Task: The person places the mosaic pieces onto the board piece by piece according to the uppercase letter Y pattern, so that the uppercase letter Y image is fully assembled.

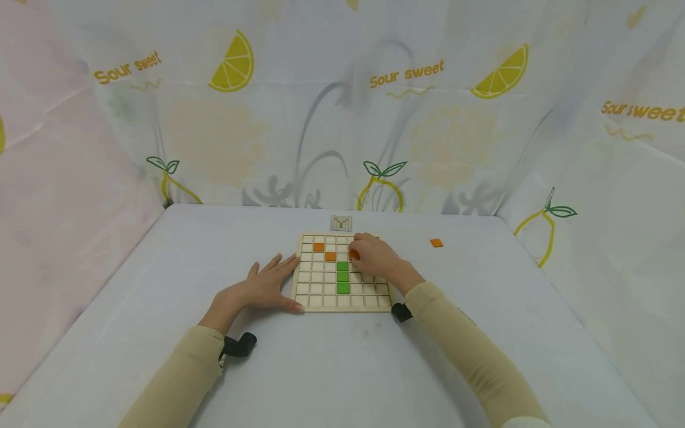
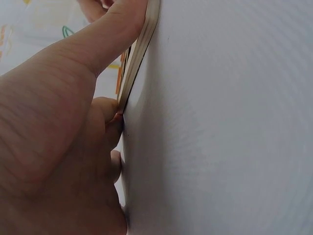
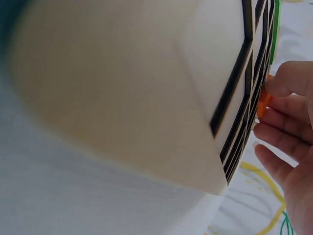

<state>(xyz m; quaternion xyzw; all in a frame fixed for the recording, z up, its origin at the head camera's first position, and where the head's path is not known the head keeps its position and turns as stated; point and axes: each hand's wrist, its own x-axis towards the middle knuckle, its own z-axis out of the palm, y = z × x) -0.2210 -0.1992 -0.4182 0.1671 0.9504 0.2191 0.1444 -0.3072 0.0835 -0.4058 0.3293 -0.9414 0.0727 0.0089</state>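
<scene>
A wooden grid board [image 1: 321, 308] lies flat on the white table. Three green square tiles [image 1: 343, 277] stand in one column of it, and two orange tiles [image 1: 330, 257] sit in cells to their upper left. My right hand [image 1: 377, 258] pinches another orange tile [image 3: 264, 100] between thumb and fingers, at the board's surface right of the green column. Along the board's left edge rests my left hand [image 1: 267, 288], fingers spread, with the thumb at the near corner. In the left wrist view, the left hand [image 2: 54, 112] touches the board's side [image 2: 139, 54].
Behind the board lies a small pattern card [image 1: 341, 223] with a printed grid. One loose orange tile [image 1: 436, 243] is on the table [image 1: 342, 368] to the right. Printed cloth [image 1: 299, 119] hangs at the back and sides.
</scene>
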